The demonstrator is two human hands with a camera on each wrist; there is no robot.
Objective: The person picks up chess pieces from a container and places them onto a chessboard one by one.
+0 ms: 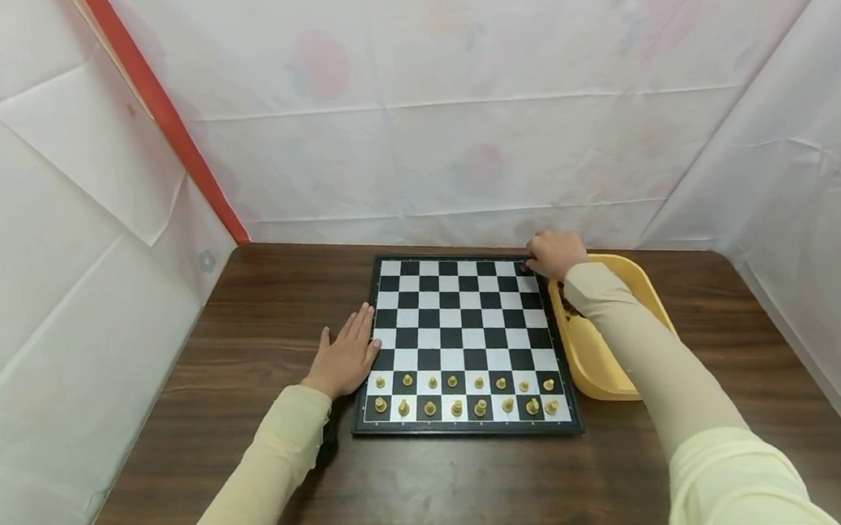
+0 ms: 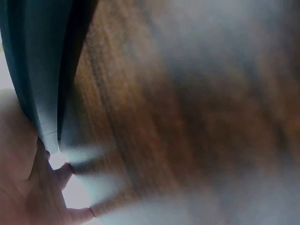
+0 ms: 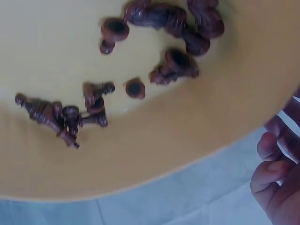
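Note:
A black-and-white chessboard [image 1: 461,322] lies on the brown table. Several light pieces [image 1: 466,395] fill its two nearest rows. My left hand [image 1: 346,351] rests flat and open on the table, touching the board's left edge; the blurred left wrist view shows the palm [image 2: 28,187] beside the dark board edge [image 2: 42,61]. My right hand [image 1: 541,260] reaches to the board's far right corner, fingers curled round a dark piece [image 1: 523,268] there. The right wrist view shows curled fingers [image 3: 272,178] and several dark pieces [image 3: 173,65] lying in the yellow tray [image 3: 56,47].
The yellow tray [image 1: 597,360] sits against the board's right side, under my right forearm. White sheeting walls the table on the left, back and right, with a red strip [image 1: 161,110] at the back left. Bare wood [image 1: 444,497] lies in front of the board.

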